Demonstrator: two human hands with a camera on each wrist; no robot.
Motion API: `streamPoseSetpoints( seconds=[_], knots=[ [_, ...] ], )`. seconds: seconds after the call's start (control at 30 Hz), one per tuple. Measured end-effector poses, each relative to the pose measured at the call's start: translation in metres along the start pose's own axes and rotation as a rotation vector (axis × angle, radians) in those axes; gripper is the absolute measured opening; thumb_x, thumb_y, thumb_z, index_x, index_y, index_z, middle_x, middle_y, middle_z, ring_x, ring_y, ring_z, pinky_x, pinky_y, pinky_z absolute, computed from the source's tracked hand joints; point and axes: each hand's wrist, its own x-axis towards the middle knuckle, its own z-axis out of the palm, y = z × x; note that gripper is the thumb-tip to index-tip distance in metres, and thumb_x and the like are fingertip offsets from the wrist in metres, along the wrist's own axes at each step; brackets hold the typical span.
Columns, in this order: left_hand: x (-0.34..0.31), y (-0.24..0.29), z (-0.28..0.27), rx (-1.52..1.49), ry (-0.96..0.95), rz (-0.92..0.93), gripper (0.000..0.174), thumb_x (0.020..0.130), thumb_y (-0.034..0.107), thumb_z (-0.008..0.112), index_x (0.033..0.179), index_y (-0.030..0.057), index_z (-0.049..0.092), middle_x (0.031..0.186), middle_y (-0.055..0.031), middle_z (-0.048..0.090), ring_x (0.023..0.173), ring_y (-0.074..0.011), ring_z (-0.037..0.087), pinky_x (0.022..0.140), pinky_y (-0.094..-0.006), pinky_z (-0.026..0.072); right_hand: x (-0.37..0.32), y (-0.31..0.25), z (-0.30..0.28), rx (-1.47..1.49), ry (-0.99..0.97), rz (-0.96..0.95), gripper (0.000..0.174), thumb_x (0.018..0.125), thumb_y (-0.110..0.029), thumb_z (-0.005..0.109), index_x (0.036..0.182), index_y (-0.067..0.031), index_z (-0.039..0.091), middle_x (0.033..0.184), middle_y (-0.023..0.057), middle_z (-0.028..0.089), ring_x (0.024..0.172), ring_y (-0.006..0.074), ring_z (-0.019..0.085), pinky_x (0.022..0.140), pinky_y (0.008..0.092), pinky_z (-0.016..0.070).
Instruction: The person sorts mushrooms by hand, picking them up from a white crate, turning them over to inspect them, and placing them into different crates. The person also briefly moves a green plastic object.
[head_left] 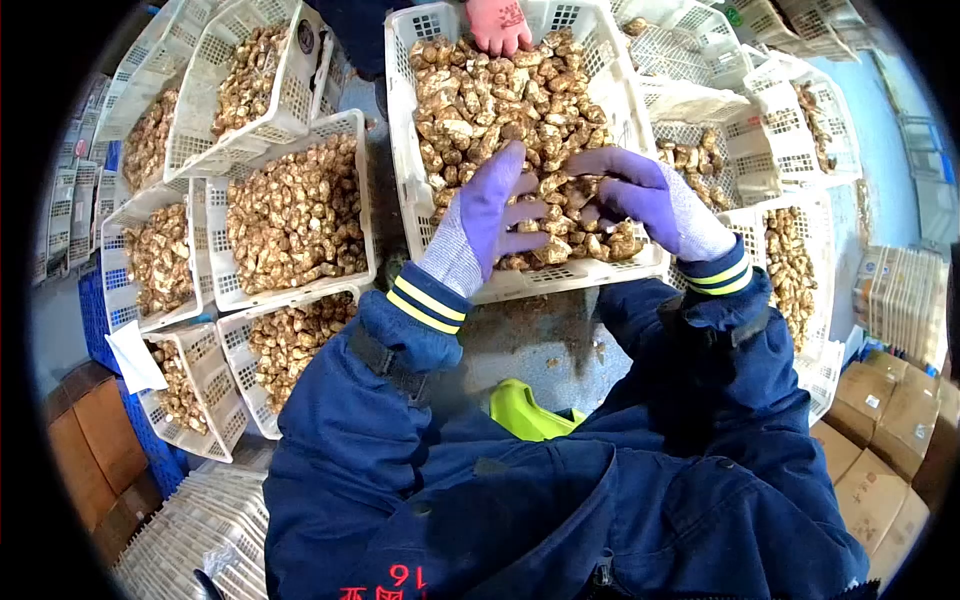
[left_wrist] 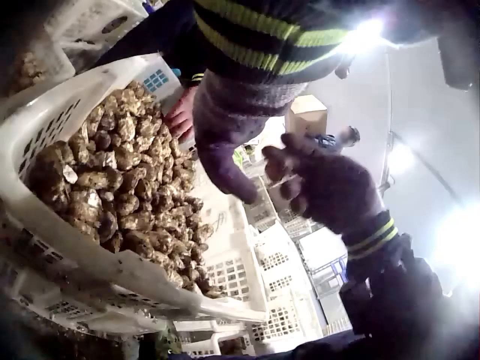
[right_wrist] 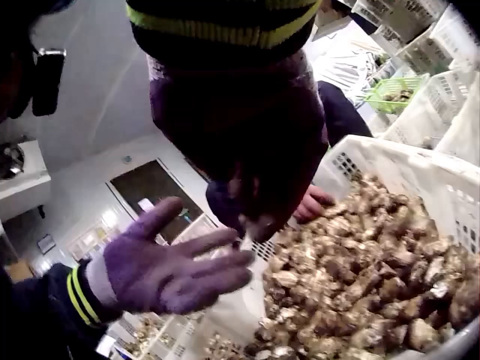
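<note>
A white plastic crate (head_left: 402,130) stands before me, heaped with knobbly brown-and-cream pieces that look like mushrooms (head_left: 470,110). Over its near left part is my left hand (head_left: 490,205), in a purple glove, fingers spread and palm turned inward. In the right wrist view this left hand (right_wrist: 172,270) shows nothing in it. My gloved right hand (head_left: 645,195) hovers over the near right part of the heap, its fingers loosely bent. From the left wrist view, the right hand (left_wrist: 330,184) has its fingers apart, with no piece visible between them.
Across the crate, another person's pink-gloved hand (head_left: 498,25) rests on the heap. Filled crates stand at left (head_left: 295,215) and right (head_left: 795,270). Cardboard boxes (head_left: 880,410) are at the right, stacked crates (head_left: 200,525) at the lower left.
</note>
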Motion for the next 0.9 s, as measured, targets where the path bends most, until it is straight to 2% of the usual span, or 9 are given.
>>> streamPoseSetpoints(
  seconds=[0.07, 0.17, 0.3, 0.5, 0.63, 0.7, 0.77, 0.8, 0.9],
  knots=[
    [0.002, -0.007, -0.002, -0.127, -0.085, -0.031, 0.070, 0.091, 0.048, 0.056, 0.142, 0.0073, 0.031, 0.125, -0.0182, 0.051, 0.098, -0.0277, 0.060, 0.079, -0.0401, 0.0549, 0.005, -0.016, -0.001, -0.106, 0.014, -0.104, 0.035, 0.090, -0.006, 0.047, 0.123, -0.0013, 0.056, 0.096, 0.0038, 0.064, 0.080, 0.0086, 0.062, 0.071, 0.0234, 0.0506],
    [-0.020, 0.026, -0.005, -0.071, -0.032, 0.030, 0.041, 0.093, 0.023, 0.056, 0.128, 0.0016, 0.050, 0.096, -0.0116, 0.062, 0.074, -0.0129, 0.060, 0.053, -0.0177, 0.0484, 0.076, 0.051, -0.027, -0.953, 0.315, -0.091, 0.038, 0.087, -0.012, 0.052, 0.124, -0.0064, 0.056, 0.094, 0.0144, 0.068, 0.082, 0.0267, 0.067, 0.074, 0.0346, 0.0525],
    [-0.022, 0.032, -0.018, -0.171, 0.112, 0.101, 0.038, 0.093, 0.025, 0.056, 0.124, 0.0018, 0.055, 0.100, -0.0091, 0.064, 0.079, -0.0134, 0.062, 0.059, -0.0206, 0.0517, 0.128, 0.125, -0.015, -1.382, -0.109, 0.351, 0.040, 0.088, -0.013, 0.047, 0.127, -0.0101, 0.054, 0.118, 0.0174, 0.062, 0.107, 0.0309, 0.062, 0.093, 0.0406, 0.0484],
    [-0.018, 0.024, -0.021, 0.060, 0.092, 0.049, 0.034, 0.086, 0.021, 0.061, 0.118, 0.0079, 0.060, 0.092, -0.0053, 0.063, 0.076, -0.0125, 0.061, 0.066, -0.0223, 0.0503, 0.115, 0.102, -0.016, -1.166, 0.034, 0.351, 0.038, 0.089, -0.020, 0.051, 0.123, -0.0038, 0.055, 0.116, 0.0214, 0.061, 0.110, 0.0320, 0.059, 0.095, 0.0403, 0.0457],
    [-0.021, 0.022, 0.000, 0.184, 0.162, -0.033, 0.056, 0.088, 0.049, 0.056, 0.129, 0.0100, 0.050, 0.099, -0.0067, 0.060, 0.083, -0.0135, 0.058, 0.072, -0.0275, 0.0493, 0.086, 0.057, -0.023, -0.488, 0.070, 0.092, 0.035, 0.084, -0.025, 0.064, 0.112, -0.0032, 0.061, 0.076, 0.0058, 0.064, 0.056, 0.0125, 0.059, 0.053, 0.0270, 0.0472],
    [-0.018, 0.013, 0.002, -0.007, 0.167, -0.055, 0.055, 0.084, 0.053, 0.062, 0.117, 0.0087, 0.054, 0.096, -0.0059, 0.059, 0.075, -0.0132, 0.058, 0.067, -0.0257, 0.0522, 0.059, -0.009, -0.005, -0.249, -0.169, 0.158, 0.032, 0.085, -0.024, 0.062, 0.111, -0.0047, 0.063, 0.075, 0.0059, 0.064, 0.060, 0.0116, 0.061, 0.055, 0.0270, 0.0478],
    [-0.021, 0.015, 0.003, 0.025, 0.061, -0.043, 0.052, 0.092, 0.050, 0.052, 0.119, 0.0064, 0.054, 0.099, -0.0083, 0.060, 0.082, -0.0138, 0.059, 0.068, -0.0258, 0.0506, 0.074, -0.005, -0.003, -0.286, 0.039, 0.012, 0.033, 0.086, -0.028, 0.062, 0.111, -0.0056, 0.063, 0.079, 0.0074, 0.066, 0.062, 0.0131, 0.062, 0.056, 0.0279, 0.0486],
    [-0.022, 0.017, 0.001, 0.011, 0.031, 0.008, 0.047, 0.092, 0.048, 0.053, 0.115, 0.0063, 0.056, 0.098, -0.0086, 0.061, 0.081, -0.0143, 0.060, 0.067, -0.0254, 0.0508, 0.094, 0.015, -0.010, -0.744, 0.309, -0.137, 0.037, 0.087, -0.032, 0.060, 0.111, -0.0038, 0.063, 0.092, 0.0125, 0.069, 0.073, 0.0219, 0.066, 0.064, 0.0330, 0.0518],
    [-0.025, 0.024, -0.012, -0.117, -0.038, 0.158, 0.033, 0.094, 0.037, 0.055, 0.098, 0.0045, 0.061, 0.092, -0.0130, 0.063, 0.082, -0.0201, 0.064, 0.066, -0.0273, 0.0548, 0.124, 0.047, 0.000, -1.301, 0.032, 0.248, 0.051, 0.087, -0.044, 0.054, 0.115, -0.0024, 0.062, 0.111, 0.0201, 0.065, 0.108, 0.0327, 0.060, 0.092, 0.0418, 0.0465]
  ],
)
